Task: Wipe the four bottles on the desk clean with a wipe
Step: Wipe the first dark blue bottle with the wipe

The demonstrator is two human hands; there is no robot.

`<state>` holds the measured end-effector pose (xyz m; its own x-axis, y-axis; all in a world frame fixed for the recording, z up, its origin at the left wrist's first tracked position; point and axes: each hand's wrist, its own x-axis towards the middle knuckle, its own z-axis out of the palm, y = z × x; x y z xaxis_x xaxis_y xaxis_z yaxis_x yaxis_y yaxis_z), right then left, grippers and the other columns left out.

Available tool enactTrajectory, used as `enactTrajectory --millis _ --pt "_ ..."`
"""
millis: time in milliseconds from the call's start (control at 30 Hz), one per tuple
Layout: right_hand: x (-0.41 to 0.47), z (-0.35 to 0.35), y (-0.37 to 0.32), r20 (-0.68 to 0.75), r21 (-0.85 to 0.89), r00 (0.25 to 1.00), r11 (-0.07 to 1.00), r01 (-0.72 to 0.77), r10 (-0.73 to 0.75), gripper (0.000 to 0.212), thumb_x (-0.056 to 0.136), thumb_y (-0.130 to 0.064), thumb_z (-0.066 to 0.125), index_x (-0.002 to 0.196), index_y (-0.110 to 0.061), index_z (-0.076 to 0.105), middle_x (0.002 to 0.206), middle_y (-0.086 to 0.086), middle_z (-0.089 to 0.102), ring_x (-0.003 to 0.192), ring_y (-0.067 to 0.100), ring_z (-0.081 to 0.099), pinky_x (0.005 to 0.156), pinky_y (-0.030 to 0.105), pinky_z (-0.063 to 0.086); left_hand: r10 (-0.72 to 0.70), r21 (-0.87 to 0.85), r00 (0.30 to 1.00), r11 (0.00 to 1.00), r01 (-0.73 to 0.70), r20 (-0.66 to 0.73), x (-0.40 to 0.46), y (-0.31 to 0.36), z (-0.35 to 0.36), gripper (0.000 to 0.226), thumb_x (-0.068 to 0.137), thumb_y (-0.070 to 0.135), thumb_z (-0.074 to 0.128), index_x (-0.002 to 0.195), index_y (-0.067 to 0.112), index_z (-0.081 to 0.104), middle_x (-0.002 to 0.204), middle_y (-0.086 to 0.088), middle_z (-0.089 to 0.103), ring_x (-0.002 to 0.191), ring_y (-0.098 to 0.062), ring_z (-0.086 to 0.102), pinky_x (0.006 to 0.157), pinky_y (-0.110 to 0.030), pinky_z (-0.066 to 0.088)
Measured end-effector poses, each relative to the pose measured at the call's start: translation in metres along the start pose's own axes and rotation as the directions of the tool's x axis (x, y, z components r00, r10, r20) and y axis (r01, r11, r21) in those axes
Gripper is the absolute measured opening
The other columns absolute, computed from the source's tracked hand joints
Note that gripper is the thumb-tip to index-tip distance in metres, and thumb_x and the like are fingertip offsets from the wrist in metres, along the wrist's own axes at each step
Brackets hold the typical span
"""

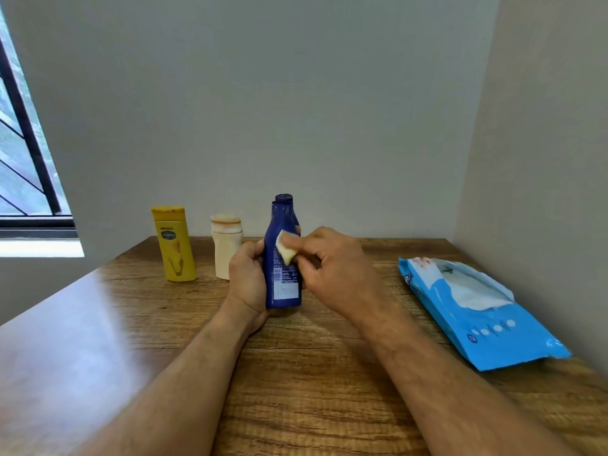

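Observation:
My left hand (247, 278) grips a dark blue bottle (283, 284) upright near the middle of the wooden desk (312, 373), its white back label facing me. My right hand (332, 261) pinches a small folded wipe (285, 249) and presses it against the bottle's upper front. Behind this bottle the cap of a second dark blue bottle (285, 197) pokes up; the rest of it is hidden. A yellow bottle (174, 245) and a cream bottle (226, 246) stand upright at the back left of the desk.
An open blue pack of wipes (477, 311) lies at the right of the desk, a white sheet showing in its opening. Walls close off the back and right sides. A window (23, 153) is at the far left.

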<state>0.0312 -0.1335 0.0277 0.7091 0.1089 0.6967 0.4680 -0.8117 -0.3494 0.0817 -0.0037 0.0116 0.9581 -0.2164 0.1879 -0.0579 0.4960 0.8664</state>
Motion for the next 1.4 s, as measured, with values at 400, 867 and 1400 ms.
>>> enactTrajectory --millis 400,867,1400 --pt "-0.001 0.002 -0.001 -0.037 0.047 0.999 0.999 -0.022 0.024 0.029 0.096 -0.022 0.060 0.122 -0.033 0.069 0.093 -0.007 0.056 0.079 0.004 0.054 0.072 0.011 0.046 -0.011 0.047 1.000 0.999 0.013 -0.025 -0.003 0.004 -0.002 0.041 0.102 0.027 0.034 0.091 0.007 0.068 0.073 -0.009 0.071 0.065 -0.020 0.068 0.060 -0.033 0.057" --pt "-0.003 0.006 0.002 0.323 -0.017 0.941 0.994 0.112 -0.100 0.028 0.087 -0.025 0.066 0.114 -0.031 0.074 0.102 -0.004 0.068 0.095 0.010 0.061 0.099 0.035 0.049 -0.098 -0.145 0.994 0.985 0.089 -0.055 -0.002 0.005 0.010 0.036 0.098 0.028 0.048 0.112 -0.001 0.065 0.098 -0.024 0.071 0.093 -0.034 0.069 0.098 -0.048 0.051" --pt "-0.001 0.006 -0.003 0.263 0.008 0.956 0.991 0.132 -0.129 0.027 0.087 -0.022 0.067 0.112 -0.029 0.075 0.100 -0.003 0.067 0.091 0.012 0.062 0.089 0.033 0.054 -0.032 -0.231 0.999 0.973 0.022 -0.041 -0.001 0.007 0.005 0.041 0.102 0.029 0.037 0.108 0.002 0.067 0.094 -0.022 0.071 0.084 -0.030 0.070 0.092 -0.043 0.051"
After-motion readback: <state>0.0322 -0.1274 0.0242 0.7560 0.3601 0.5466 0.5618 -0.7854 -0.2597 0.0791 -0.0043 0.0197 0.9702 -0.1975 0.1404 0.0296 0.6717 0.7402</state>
